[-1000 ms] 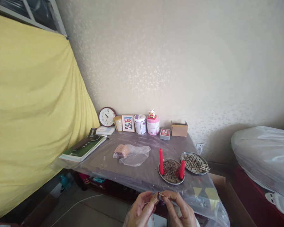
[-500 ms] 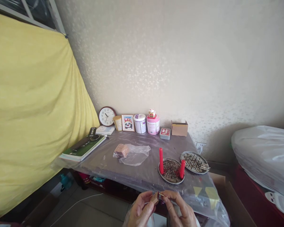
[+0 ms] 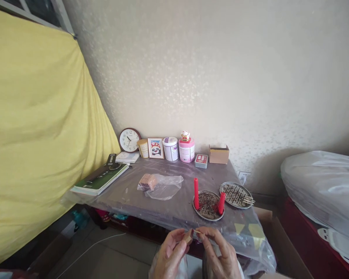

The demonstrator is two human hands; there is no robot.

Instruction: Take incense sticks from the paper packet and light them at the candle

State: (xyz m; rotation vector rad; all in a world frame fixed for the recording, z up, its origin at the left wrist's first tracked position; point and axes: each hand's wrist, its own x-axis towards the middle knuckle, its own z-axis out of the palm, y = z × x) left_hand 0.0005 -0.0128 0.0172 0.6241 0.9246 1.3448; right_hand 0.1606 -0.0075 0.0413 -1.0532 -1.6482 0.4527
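My left hand [image 3: 172, 252] is closed on a small matchbox [image 3: 188, 236], held at the table's front edge with its dark side turned to the right. Between the thumb and forefinger of my right hand [image 3: 218, 250] is a thin matchstick [image 3: 197, 231], its tip close by the dark side of the box. Whether the two touch, I cannot tell. Beyond my hands a tall red candle [image 3: 196, 193] and a short red candle [image 3: 221, 203] stand upright on a round metal plate [image 3: 208, 219] with dark burnt residue. No flame shows.
A second plate [image 3: 235, 184] with several thin sticks [image 3: 249, 200] is behind. A plastic bag [image 3: 168, 186] with a pack of small boxes [image 3: 147, 181] lies mid-table. Books [image 3: 101, 182], a clock [image 3: 129, 140], tins [image 3: 171, 149] and a cardboard box [image 3: 219, 155] line the left and back.
The view has shifted slightly, so the table's things sit a little higher and further left. My hands keep nearly the same pose, with the matchstick still beside the matchbox.
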